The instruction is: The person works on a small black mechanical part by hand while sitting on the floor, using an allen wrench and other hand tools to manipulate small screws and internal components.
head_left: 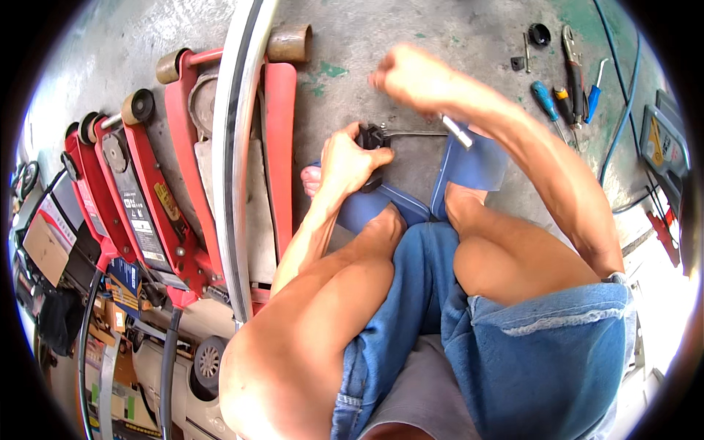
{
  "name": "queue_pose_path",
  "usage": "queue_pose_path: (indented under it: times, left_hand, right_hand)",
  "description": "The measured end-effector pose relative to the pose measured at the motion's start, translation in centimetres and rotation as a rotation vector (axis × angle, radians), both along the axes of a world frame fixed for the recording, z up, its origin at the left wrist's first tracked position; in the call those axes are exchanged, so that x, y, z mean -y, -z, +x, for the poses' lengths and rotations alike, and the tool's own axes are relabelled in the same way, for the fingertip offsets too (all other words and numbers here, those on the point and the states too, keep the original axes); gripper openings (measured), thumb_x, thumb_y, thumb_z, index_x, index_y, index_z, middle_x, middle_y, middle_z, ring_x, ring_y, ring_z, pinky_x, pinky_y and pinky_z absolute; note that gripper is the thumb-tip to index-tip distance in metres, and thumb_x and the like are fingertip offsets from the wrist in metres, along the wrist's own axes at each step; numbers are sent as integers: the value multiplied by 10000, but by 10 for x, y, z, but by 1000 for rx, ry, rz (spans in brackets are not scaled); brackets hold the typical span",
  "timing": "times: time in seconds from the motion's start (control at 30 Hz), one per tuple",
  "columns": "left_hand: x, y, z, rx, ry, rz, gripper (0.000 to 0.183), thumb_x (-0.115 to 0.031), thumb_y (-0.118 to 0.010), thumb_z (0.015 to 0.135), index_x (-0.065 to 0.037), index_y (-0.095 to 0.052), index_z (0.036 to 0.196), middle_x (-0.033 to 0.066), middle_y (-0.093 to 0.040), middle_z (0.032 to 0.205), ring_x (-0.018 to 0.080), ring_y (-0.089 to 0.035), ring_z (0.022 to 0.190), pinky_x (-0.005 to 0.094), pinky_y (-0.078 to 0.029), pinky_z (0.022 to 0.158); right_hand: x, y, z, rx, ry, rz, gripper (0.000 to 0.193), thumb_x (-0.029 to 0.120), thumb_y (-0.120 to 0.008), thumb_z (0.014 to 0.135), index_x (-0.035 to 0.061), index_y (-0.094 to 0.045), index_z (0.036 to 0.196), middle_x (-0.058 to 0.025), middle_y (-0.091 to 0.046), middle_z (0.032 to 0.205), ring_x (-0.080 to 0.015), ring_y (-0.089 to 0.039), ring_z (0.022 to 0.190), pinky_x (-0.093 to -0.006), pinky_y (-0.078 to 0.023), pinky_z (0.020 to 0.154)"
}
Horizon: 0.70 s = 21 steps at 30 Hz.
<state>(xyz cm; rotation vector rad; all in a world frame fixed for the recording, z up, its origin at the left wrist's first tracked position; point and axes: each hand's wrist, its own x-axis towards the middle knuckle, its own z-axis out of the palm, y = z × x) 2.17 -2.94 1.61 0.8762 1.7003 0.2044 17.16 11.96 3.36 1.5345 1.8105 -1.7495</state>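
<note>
My left hand [345, 158] is closed around a black mechanical part [372, 138] just above the concrete floor, between my feet. From that part a slim metal spanner [416, 133] runs sideways to the right, its far end near my right slipper. Above and to the right, my right hand [411, 77] is raised with the fingers curled in and slightly blurred. A shiny silver bar [458, 133] shows below the right wrist; its other end is hidden, so I cannot tell whether this hand grips it. Blue slippers [473, 165] are on my feet.
Red floor jacks [183, 147] stand at left, with an upright wheel rim [238, 147] in front of them. At right lie a blue-handled screwdriver [544, 99], pliers [572, 66], a black cap [540, 34] and a blue hose [623, 110]. A grey-blue container [664, 139] stands at far right.
</note>
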Motion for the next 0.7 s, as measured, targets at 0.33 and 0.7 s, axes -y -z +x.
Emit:
queue_pose_path:
  times: [0.33,0.7]
  left_hand:
    - [2,13,-7,138,-70,-63,348,-173,-852,671,4,-704,932,63,-700,782,156,-639,690,315,-514,660]
    - [-19,12,-11,444,-229,-191,263,-75,-818,734,19,-659,921,60,-658,750,140,-606,589,287,-491,537]
  right_hand:
    - [4,34,43,71,-402,1110,301,119,-608,862,19,-572,1144,-199,-644,973,-376,-679,890,-473,-559,690]
    - [94,24,63,-37,-562,774,231,170,-692,805,-7,-695,954,-136,-703,973,-306,-702,979,-447,-614,778]
